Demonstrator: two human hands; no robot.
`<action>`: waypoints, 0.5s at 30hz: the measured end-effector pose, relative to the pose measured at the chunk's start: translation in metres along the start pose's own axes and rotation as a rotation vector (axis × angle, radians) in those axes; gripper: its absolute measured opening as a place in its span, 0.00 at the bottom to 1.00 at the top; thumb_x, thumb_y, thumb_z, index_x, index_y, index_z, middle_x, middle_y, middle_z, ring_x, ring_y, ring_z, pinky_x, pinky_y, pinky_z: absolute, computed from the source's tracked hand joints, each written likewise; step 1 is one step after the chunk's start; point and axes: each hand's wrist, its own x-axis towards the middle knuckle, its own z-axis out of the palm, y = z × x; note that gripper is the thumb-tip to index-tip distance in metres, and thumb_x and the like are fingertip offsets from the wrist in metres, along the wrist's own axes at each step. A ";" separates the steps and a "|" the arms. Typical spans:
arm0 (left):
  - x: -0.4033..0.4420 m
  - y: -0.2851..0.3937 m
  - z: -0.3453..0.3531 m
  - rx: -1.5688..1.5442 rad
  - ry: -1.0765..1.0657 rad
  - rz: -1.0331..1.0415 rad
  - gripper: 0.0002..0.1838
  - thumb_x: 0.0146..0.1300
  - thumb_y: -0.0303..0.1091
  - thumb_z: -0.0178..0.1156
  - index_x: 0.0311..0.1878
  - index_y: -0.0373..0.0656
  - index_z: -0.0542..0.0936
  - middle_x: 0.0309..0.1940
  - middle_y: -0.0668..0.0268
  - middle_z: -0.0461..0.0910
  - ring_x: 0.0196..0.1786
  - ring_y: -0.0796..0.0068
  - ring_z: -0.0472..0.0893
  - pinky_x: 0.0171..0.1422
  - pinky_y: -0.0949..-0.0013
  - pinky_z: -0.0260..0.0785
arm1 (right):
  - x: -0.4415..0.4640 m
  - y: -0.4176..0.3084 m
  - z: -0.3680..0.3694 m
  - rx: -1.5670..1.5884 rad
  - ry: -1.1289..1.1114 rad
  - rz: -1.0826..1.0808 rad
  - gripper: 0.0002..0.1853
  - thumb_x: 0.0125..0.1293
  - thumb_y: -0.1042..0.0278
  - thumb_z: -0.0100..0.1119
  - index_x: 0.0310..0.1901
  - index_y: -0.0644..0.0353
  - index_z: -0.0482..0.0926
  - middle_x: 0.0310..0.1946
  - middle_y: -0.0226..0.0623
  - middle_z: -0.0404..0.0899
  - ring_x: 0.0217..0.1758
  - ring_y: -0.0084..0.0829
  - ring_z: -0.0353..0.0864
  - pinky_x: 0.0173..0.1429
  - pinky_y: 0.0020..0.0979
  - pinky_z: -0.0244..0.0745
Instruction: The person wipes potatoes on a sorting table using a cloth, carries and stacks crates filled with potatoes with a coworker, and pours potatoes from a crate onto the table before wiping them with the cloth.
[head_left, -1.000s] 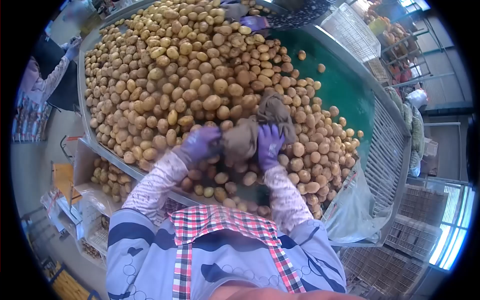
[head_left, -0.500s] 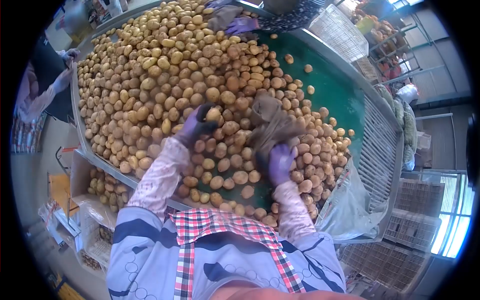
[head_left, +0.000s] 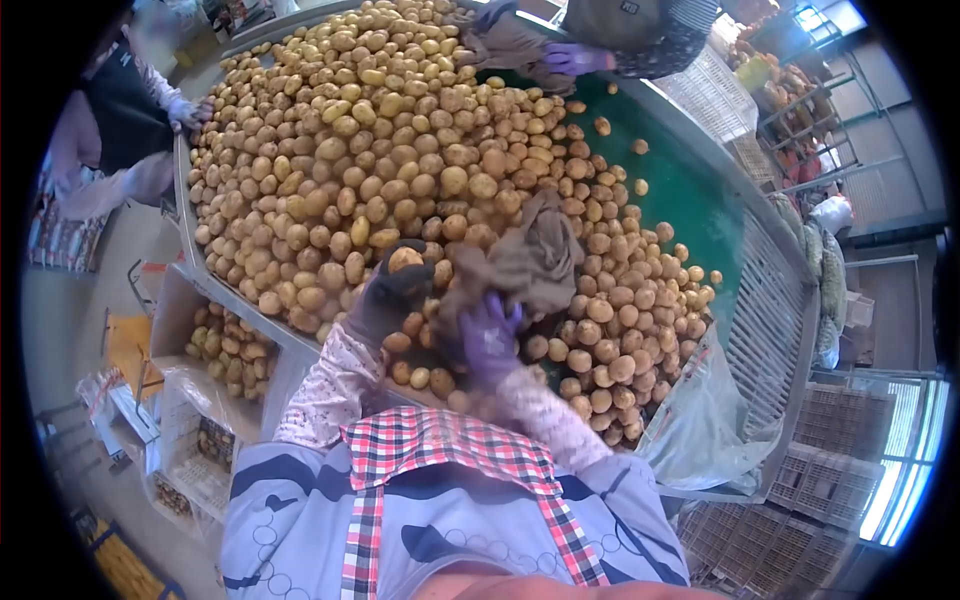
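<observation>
Loosely crumpled, dull brown cloth (head_left: 535,265)

A produce packing shed: potatoes (head_left: 350,160) heaped on a metal-rimmed bench (head_left: 690,190), co-workers (head_left: 125,105) alongside, stacked crates (head_left: 818,485) and sacks (head_left: 832,275) nearby.

You get fairly bright, soft light overall. The window panes (head_left: 890,480) near four o'clock glare almost white, and an opening (head_left: 812,18) between one and two o'clock burns out too. Fisheye distortion curves the table (head_left: 255,322); black swallows your corners, with blue fringing at the edge. Shadow darkens the gaps beside the cloth (head_left: 540,255), whose lower-left folds look blurred.
</observation>
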 end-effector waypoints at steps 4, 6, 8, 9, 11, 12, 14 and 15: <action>0.003 0.020 0.011 -0.495 0.140 -0.190 0.16 0.67 0.48 0.55 0.48 0.46 0.75 0.33 0.68 0.76 0.29 0.79 0.75 0.27 0.78 0.67 | 0.081 -0.005 -0.031 0.072 -0.039 0.131 0.15 0.55 0.57 0.58 0.43 0.52 0.78 0.48 0.39 0.74 0.59 0.41 0.67 0.63 0.56 0.55; 0.015 -0.010 -0.005 -0.197 0.291 -0.012 0.21 0.68 0.53 0.51 0.47 0.44 0.76 0.31 0.67 0.77 0.29 0.78 0.77 0.27 0.77 0.68 | 0.083 -0.006 -0.043 0.190 -0.107 0.130 0.18 0.54 0.56 0.60 0.46 0.53 0.78 0.50 0.39 0.74 0.61 0.41 0.66 0.65 0.57 0.52; 0.014 0.007 0.001 -0.194 0.278 0.010 0.27 0.69 0.59 0.44 0.47 0.43 0.77 0.32 0.66 0.80 0.32 0.74 0.80 0.27 0.75 0.71 | 0.084 0.005 -0.068 0.238 -0.305 0.061 0.23 0.54 0.53 0.63 0.51 0.55 0.78 0.50 0.41 0.77 0.58 0.41 0.71 0.66 0.50 0.58; 0.014 0.016 0.004 -0.193 0.272 0.021 0.30 0.70 0.62 0.41 0.48 0.43 0.77 0.33 0.65 0.81 0.33 0.73 0.81 0.27 0.74 0.73 | 0.086 0.021 -0.069 0.321 -0.418 0.044 0.22 0.56 0.53 0.62 0.50 0.56 0.79 0.47 0.42 0.78 0.55 0.40 0.74 0.62 0.47 0.62; 0.015 0.013 0.008 -0.205 0.301 0.029 0.32 0.70 0.63 0.39 0.50 0.42 0.77 0.35 0.64 0.81 0.35 0.71 0.82 0.29 0.74 0.74 | 0.086 0.054 -0.065 0.493 -0.656 0.031 0.21 0.59 0.54 0.61 0.50 0.56 0.79 0.42 0.42 0.81 0.47 0.39 0.80 0.56 0.40 0.71; 0.015 0.012 0.009 -0.212 0.297 0.010 0.33 0.70 0.63 0.38 0.52 0.42 0.76 0.37 0.63 0.81 0.37 0.71 0.82 0.31 0.74 0.75 | 0.099 0.058 -0.076 0.670 -0.602 0.185 0.17 0.61 0.56 0.59 0.48 0.57 0.80 0.37 0.42 0.82 0.40 0.42 0.81 0.49 0.41 0.74; 0.013 0.018 0.016 -0.274 0.286 -0.064 0.33 0.70 0.62 0.37 0.55 0.42 0.75 0.41 0.62 0.81 0.39 0.70 0.82 0.33 0.74 0.76 | 0.127 0.063 -0.088 0.739 -0.310 0.304 0.15 0.62 0.59 0.58 0.47 0.57 0.80 0.35 0.43 0.82 0.36 0.45 0.82 0.42 0.42 0.76; 0.013 0.023 0.020 -0.326 0.282 -0.123 0.33 0.71 0.62 0.37 0.56 0.41 0.74 0.42 0.62 0.80 0.40 0.70 0.82 0.34 0.74 0.76 | 0.142 0.061 -0.088 0.624 -0.103 0.276 0.15 0.62 0.60 0.59 0.48 0.56 0.79 0.37 0.44 0.82 0.38 0.46 0.82 0.43 0.43 0.76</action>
